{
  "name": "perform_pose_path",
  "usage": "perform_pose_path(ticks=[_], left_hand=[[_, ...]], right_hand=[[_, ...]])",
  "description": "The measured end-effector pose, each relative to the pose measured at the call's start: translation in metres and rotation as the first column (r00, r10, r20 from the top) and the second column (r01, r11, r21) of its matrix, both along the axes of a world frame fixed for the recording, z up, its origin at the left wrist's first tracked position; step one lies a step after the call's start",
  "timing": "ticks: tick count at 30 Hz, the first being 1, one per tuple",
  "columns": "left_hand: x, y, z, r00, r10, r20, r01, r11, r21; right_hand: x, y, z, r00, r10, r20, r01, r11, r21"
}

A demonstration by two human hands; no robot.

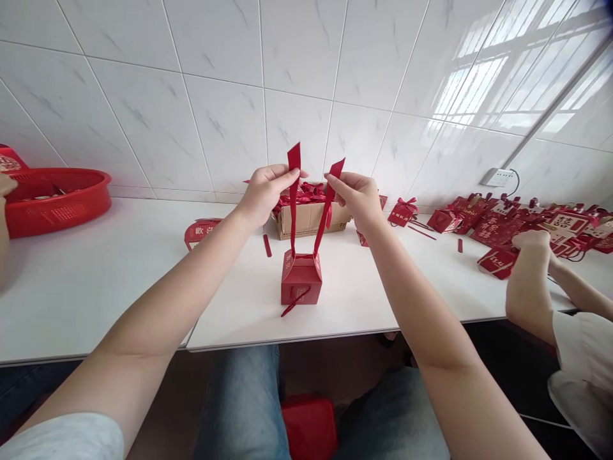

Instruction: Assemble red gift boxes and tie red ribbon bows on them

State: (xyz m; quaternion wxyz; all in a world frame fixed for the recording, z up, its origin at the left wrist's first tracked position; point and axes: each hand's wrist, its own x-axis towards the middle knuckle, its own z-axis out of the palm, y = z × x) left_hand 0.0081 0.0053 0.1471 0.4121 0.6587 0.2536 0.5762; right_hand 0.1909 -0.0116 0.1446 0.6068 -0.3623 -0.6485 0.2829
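A small red gift box point(302, 289) stands upright on the white table in front of me, with a twisted cord handle point(295, 301) hanging down its near side. Two ends of a red ribbon rise from its top in a V. My left hand point(271, 188) pinches the left ribbon end point(294, 198) between thumb and fingers. Its slanted tip sticks up above the grip. On the other side, my right hand point(357, 191) pinches the right ribbon end point(325, 217) in the same way. Both ribbon lengths look taut.
Behind the gift box stands a cardboard box point(313, 222) full of red ribbons. A red plastic basket point(62, 201) is at the left, near another person's hand. At right, a co-worker's arms point(531, 275) reach among many red boxes point(498, 220). The table's front edge point(306, 340) lies close to me.
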Motion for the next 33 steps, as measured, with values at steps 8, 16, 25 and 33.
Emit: perform_pose_path(ticks=[8,16,25,33], left_hand=[[0.005,-0.003,0.004,0.996,-0.05,0.072,0.054,0.997,-0.048],[0.005,-0.001,0.014,0.969,-0.175,0.172,0.212,0.951,-0.226],[0.004,0.003,0.009,0.986,-0.1,0.135,0.118,0.984,-0.133],[0.004,0.011,0.008,0.996,0.015,0.089,-0.011,0.999,-0.041]], right_hand=[[-0.004,0.005,0.006,1.0,-0.027,-0.008,0.028,0.999,0.024],[-0.006,0.019,-0.008,0.988,0.06,-0.143,-0.065,0.997,-0.036],[-0.006,0.027,-0.019,0.958,0.014,-0.286,-0.035,0.997,-0.069],[-0.001,0.011,-0.011,0.957,0.002,-0.291,-0.029,0.996,-0.087]])
